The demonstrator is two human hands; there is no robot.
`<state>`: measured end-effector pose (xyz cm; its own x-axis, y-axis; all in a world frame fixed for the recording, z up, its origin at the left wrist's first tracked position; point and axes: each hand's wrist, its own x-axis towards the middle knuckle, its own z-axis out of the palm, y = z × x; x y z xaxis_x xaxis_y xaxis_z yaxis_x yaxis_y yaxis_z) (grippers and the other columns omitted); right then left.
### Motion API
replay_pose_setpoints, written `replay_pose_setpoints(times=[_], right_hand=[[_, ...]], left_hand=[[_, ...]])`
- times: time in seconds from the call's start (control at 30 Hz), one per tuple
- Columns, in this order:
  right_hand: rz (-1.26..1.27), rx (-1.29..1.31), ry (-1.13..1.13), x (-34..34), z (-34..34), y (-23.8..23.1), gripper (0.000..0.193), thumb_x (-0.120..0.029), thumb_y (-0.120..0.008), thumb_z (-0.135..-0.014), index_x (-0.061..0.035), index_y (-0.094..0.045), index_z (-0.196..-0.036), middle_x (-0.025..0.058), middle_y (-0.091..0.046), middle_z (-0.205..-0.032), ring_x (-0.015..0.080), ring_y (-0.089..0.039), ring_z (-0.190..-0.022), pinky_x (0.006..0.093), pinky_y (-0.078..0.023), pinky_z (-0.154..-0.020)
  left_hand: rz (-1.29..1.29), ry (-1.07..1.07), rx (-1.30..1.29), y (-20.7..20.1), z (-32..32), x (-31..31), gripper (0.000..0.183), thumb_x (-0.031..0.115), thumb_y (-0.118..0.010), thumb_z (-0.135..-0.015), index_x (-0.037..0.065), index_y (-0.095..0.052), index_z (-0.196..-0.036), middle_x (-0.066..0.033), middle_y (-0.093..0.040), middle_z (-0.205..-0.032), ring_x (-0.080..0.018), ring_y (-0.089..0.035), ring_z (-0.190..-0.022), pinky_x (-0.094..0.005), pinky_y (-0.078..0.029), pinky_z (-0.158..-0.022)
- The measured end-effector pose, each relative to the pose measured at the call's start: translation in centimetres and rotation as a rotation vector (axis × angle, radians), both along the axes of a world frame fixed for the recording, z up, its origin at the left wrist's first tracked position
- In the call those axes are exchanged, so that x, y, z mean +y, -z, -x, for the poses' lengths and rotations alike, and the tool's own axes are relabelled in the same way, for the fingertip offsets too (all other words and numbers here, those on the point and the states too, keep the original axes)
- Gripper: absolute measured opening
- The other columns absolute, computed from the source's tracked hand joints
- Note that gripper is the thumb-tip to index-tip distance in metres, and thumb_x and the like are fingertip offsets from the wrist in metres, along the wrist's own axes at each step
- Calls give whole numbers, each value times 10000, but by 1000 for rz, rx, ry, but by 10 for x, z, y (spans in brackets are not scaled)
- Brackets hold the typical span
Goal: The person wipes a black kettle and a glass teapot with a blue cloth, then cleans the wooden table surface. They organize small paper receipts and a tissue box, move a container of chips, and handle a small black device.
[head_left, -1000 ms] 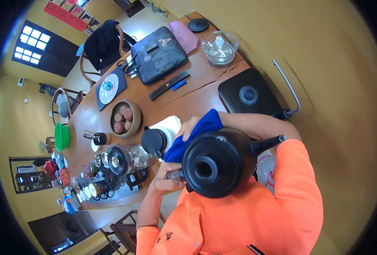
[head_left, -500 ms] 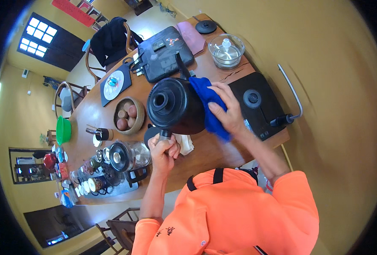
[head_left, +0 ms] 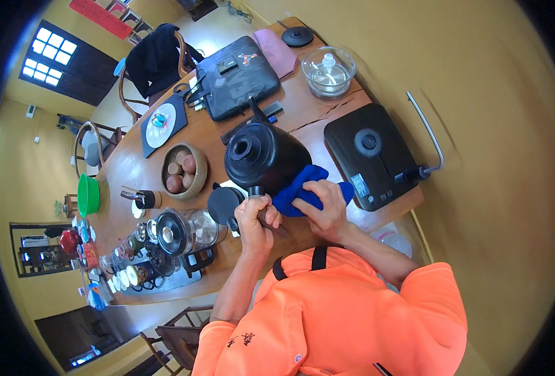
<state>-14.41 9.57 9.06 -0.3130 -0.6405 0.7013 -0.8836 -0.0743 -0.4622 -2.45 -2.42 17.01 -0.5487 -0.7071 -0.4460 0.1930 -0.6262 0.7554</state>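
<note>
A black clay kettle [head_left: 271, 153] with a spout pointing away is held above the table, tilted so its round top opening shows. My left hand [head_left: 255, 222] is closed around its side handle. In my right hand [head_left: 324, 210] is a bunched blue cloth [head_left: 299, 189], pressed to the kettle's lower right side near the handle. Just left of my left hand lies a black round lid [head_left: 224, 205] with a knob. To the right sits a flat black electric stove [head_left: 365, 147] with a bent metal tube rising beside it.
On the wooden table [head_left: 302, 131] stand a glass bowl [head_left: 329, 81], a dark laptop bag [head_left: 237, 75], a woven bowl of small clay cups [head_left: 183, 170] and a glass pot with black lid [head_left: 190, 232]. Several cups and jars crowd the left end. A yellow wall [head_left: 478, 188] borders the right.
My right hand and the blue cloth have slid down along the kettle toward its handle side. The kettle has shifted slightly to the right, and more of the black lid shows.
</note>
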Motion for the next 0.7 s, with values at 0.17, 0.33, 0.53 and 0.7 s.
replay_pose_setpoints(times=[0.17,0.33,0.53,0.7], right_hand=[[84,-56,96,-12,12,-35,460,31,-646,-622,-116,-703,-1055,149,-558,-1155,349,-563,-981,418,-487,-817],[122,-289,51,-21,14,-50,546,59,-658,-578,-117,-699,-1093,154,-532,-1197,359,-561,-1003,416,-501,-821],[70,7,73,-37,8,-81,434,-88,-653,-728,-146,-685,-1157,149,-530,-1178,348,-554,-989,437,-471,-814],[54,20,62,-25,2,-51,446,-81,-635,-732,-88,-670,-1176,179,-547,-1119,346,-568,-941,407,-478,-770]], left_hand=[[-8,-11,5,4,0,5,191,157,-567,-845,-2,-548,-742,-40,-454,-529,-145,-424,-446,-277,-379,-464],[169,71,-64,-2,3,0,294,260,-542,-911,4,-537,-767,-45,-468,-549,-154,-433,-449,-281,-381,-449],[71,-34,-7,11,14,9,540,587,-365,-957,95,-544,-826,-12,-448,-535,-153,-408,-455,-292,-349,-469],[66,-59,26,19,8,3,503,545,-368,-979,104,-552,-821,-21,-453,-527,-157,-417,-446,-279,-350,-453]])
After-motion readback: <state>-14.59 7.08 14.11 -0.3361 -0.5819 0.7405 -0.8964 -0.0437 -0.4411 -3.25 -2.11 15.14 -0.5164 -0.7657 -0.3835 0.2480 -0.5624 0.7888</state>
